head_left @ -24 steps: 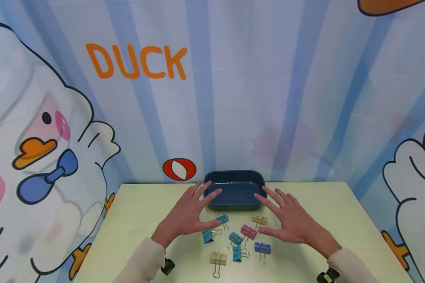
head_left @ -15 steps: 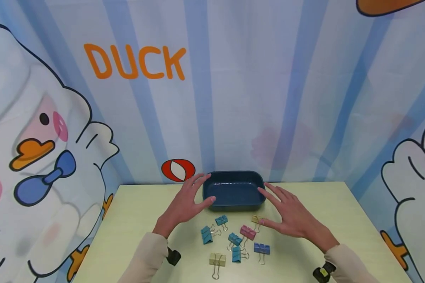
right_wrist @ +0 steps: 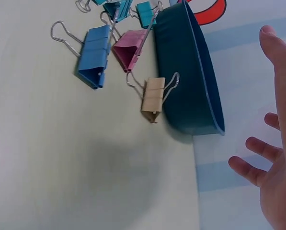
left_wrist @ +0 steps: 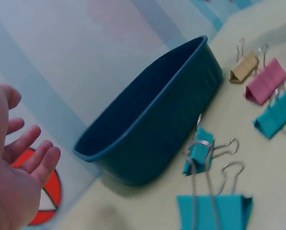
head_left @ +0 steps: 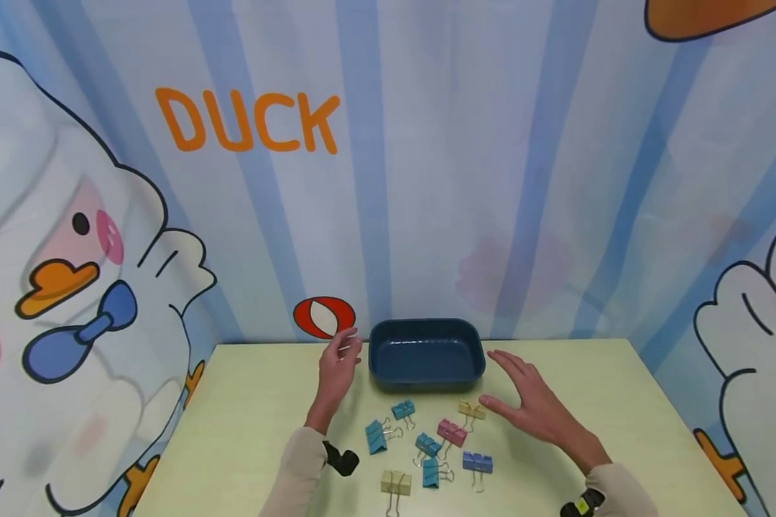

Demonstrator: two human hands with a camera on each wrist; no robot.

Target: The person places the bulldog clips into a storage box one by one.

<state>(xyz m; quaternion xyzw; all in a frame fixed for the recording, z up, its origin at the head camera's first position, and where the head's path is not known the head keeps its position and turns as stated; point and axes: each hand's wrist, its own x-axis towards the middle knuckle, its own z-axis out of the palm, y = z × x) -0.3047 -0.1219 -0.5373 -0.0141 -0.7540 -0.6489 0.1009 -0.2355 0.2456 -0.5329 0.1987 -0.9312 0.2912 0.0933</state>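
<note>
A dark blue rectangular tray point(head_left: 427, 385) stands at the back of the table, with nothing inside it. To its left, my left hand point(head_left: 336, 373) hovers with relaxed fingers and holds nothing. My right hand point(head_left: 535, 406) is held over the right side, fingers spread and thumb near a yellow binder clip point(head_left: 471, 410). Several other binder clips lie scattered in front of the tray: a pink one point(head_left: 451, 432), a blue one point(head_left: 477, 462), a pale yellow one point(head_left: 396, 482) nearest me, and teal ones such as this clip point(left_wrist: 214, 212) in the left wrist view.
The pale yellow table point(head_left: 259, 409) ends at a striped blue curtain point(head_left: 427, 179) just behind the tray. Printed cartoon ducks cover the fabric at both sides. A dark wrist camera point(head_left: 341, 459) sits on the left sleeve.
My left hand has drawn left from above the tray's edge and the teal clips, turning more upright. My right hand has shifted slightly right, off the tray's rim. The clips and tray stay in place.
</note>
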